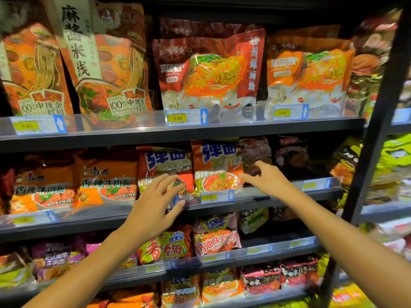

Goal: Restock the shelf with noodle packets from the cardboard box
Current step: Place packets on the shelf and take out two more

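Two orange noodle packets with blue characters stand side by side on the middle shelf. My left hand reaches to the left packet, fingers spread and lightly bent over its lower front. My right hand is open at the right edge of the right packet, fingers pointing left and touching or nearly touching it. Neither hand grips anything. The cardboard box is not in view.
The top shelf holds large orange and red noodle bags behind price tags. Orange beef-noodle packets fill the middle shelf's left side; dark packets sit deeper to the right. Lower shelves carry more packets. A black upright post stands at right.
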A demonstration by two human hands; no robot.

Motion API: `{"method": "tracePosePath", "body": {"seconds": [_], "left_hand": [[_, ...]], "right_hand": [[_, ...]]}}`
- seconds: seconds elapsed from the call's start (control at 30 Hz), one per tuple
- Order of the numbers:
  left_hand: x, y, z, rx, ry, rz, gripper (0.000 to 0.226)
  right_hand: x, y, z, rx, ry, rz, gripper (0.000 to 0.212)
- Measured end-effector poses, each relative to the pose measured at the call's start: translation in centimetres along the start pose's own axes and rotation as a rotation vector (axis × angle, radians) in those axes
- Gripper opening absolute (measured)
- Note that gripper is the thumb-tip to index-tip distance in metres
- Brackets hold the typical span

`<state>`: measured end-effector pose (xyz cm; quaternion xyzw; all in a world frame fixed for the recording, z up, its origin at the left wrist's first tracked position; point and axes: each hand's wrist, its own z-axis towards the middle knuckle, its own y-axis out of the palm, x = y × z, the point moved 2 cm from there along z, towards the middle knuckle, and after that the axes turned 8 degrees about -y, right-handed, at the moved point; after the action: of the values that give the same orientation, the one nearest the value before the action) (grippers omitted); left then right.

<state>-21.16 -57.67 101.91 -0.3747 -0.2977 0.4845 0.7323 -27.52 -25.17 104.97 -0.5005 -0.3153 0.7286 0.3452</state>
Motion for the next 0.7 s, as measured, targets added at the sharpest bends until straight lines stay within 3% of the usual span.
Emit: {"method": "tracePosePath", "body": {"seconds": [0.13,0.27,0.7], "left_hand": [[2.0,-0.2,0.2,0.039,0.129,-0.093,0.048],[5.5,1.1,1.3,0.032,0.274,-0.187,0.047],[24.2,9.2,-5.2,-0.218,0.533,-0.283,0.056]], "right_hand": [[1.5,-1.5,-4.3,0.182,-0.116,-0.05,0.071],[3.8,-3.2,-10.2,0.289,-0.194,-0.148,0.065],[14.2,-7.0,-33.3,0.054,0.04,-0.338,0.071]]}}
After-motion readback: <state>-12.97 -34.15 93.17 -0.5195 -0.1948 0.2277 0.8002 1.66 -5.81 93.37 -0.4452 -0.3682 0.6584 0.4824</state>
